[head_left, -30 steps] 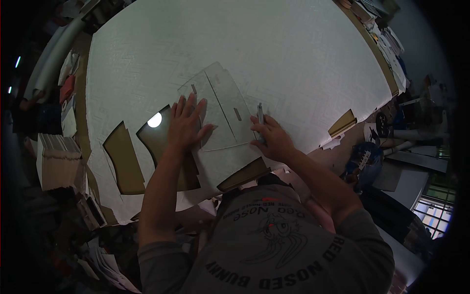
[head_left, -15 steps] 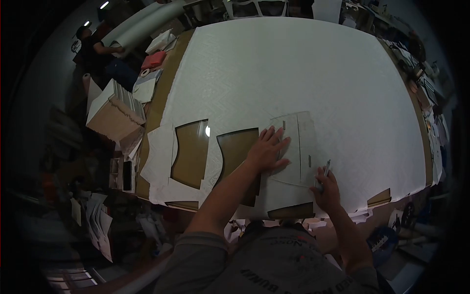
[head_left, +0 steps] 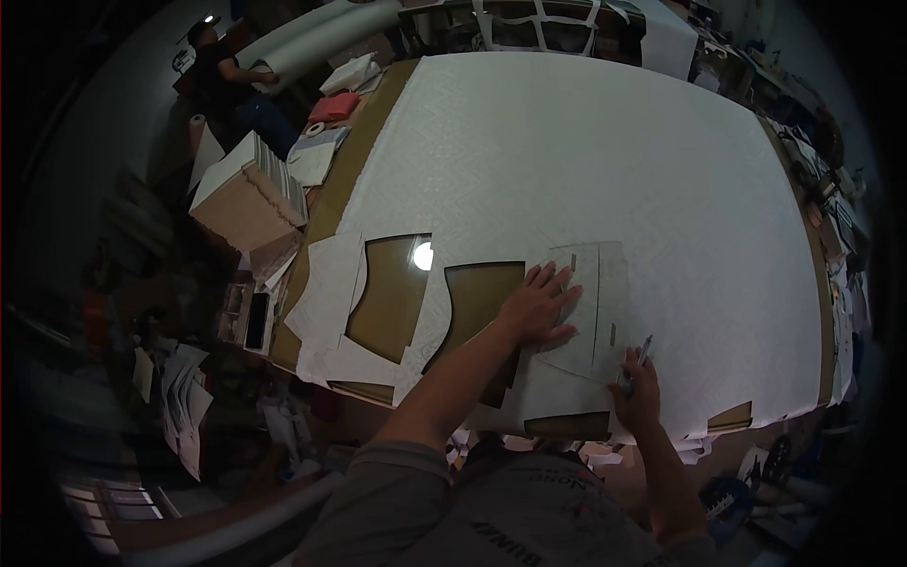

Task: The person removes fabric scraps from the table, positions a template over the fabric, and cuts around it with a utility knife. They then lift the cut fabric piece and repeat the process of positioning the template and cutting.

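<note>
Table (head_left: 376, 146) under a wide white sheet (head_left: 586, 151), brown showing through shaped openings (head_left: 482, 288) left of the clear template (head_left: 609, 283). Template lies flat on the sheet, near-side half. Left hand (head_left: 539, 310), fingers spread, presses its left part; right hand (head_left: 640, 397), by its lower right corner, grips a slim tool (head_left: 646, 348), tip up. Looks like a template-holding step, calling for firm left-hand pressure.

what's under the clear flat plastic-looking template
White patterned sheet material shows through the clear flat plastic-looking template; the part beneath the left hand cannot be seen.
</note>
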{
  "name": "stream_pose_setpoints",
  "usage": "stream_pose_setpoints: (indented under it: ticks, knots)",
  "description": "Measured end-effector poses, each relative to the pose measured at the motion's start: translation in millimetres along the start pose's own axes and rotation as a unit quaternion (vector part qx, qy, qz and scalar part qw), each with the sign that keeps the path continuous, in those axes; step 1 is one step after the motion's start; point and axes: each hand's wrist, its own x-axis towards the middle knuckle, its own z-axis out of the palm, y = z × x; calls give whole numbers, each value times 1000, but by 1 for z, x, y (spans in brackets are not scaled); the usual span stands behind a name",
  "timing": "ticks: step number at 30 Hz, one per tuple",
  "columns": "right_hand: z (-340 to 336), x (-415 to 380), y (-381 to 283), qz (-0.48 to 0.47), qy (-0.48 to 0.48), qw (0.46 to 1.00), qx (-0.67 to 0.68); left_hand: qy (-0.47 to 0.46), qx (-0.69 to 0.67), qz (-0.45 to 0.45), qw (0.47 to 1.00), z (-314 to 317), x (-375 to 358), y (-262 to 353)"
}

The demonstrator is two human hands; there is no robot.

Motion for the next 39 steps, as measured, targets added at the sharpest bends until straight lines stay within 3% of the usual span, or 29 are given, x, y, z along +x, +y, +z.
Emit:
stream_pose_setpoints:
  ticks: [39]
  knots:
    - [0,2,-1,-9,9,1000,-8,-6,-2,-15,1000,-2,2,1]
